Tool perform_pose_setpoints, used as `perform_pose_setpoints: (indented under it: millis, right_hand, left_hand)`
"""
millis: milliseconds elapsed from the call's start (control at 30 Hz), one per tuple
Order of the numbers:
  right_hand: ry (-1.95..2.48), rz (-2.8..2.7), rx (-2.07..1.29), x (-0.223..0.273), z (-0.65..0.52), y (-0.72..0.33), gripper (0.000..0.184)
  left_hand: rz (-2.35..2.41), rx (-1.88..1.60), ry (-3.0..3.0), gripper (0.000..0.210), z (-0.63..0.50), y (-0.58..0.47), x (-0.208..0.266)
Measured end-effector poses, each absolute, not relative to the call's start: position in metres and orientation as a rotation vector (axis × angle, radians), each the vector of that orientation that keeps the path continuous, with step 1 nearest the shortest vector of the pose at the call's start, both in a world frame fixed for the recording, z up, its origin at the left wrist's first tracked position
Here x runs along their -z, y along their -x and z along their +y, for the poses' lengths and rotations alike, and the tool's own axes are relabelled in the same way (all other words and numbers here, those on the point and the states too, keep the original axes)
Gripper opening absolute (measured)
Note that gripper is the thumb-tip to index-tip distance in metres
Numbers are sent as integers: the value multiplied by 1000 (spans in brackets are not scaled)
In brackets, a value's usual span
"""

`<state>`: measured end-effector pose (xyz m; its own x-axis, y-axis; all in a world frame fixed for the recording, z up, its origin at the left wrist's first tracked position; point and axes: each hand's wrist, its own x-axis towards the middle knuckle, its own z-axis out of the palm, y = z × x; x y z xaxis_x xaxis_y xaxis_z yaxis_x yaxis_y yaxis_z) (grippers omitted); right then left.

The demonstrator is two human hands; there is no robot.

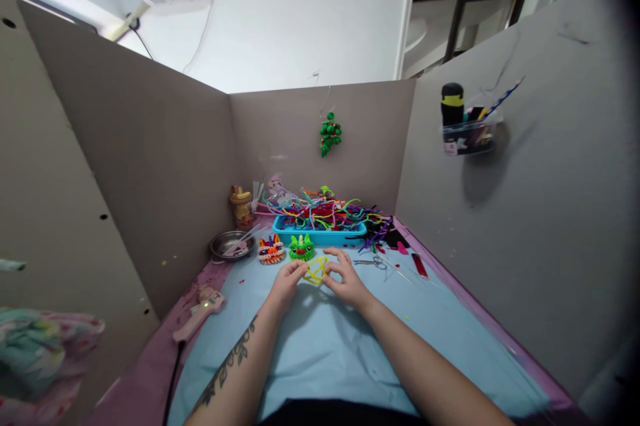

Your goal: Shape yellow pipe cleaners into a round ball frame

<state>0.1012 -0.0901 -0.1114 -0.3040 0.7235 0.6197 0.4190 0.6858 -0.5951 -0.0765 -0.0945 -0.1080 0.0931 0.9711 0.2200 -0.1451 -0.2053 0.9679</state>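
A yellow pipe cleaner (316, 279), bent into a loop with strands crossing inside it, is held up between my two hands above the blue cloth. My left hand (290, 277) pinches its left side between thumb and fingers. On the right side, my right hand (345, 277) grips it with thumb and finger, the other fingers curved above. Just beyond my hands sit a green animal head made of pipe cleaners (301, 248) and an orange and white one (271, 250).
Behind stands a blue tray (320, 237) heaped with colourful pipe cleaners. Scissors (373, 262) lie to the right. A metal bowl (233, 246) and a pink hot glue gun (201, 313) are at left. Grey partitions enclose the table; a box of tools (470, 137) hangs at right.
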Motion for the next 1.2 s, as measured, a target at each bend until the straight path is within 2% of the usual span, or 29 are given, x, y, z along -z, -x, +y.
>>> perform_pose_setpoints:
  millis: [600, 833, 933, 1033, 1200]
  right_hand:
    - [871, -1943, -442, 110, -92, -99, 4]
    - [795, -2006, -571, 107, -95, -101, 9]
    - [749, -2080, -631, 107, -97, -101, 14]
    - [714, -2115, -687, 108, -96, -100, 17]
    - [656, -2137, -773, 109, -94, -99, 17]
  left_hand:
    - [891, -1328, -1237, 27, -86, 78, 121]
    - [1017, -1280, -1334, 33, -93, 76, 116]
    - [939, -1262, -1336, 28, -94, 76, 118]
    - [845, -1208, -1265, 25, -94, 75, 119]
    - [802, -1030, -1081, 35, -96, 73, 118]
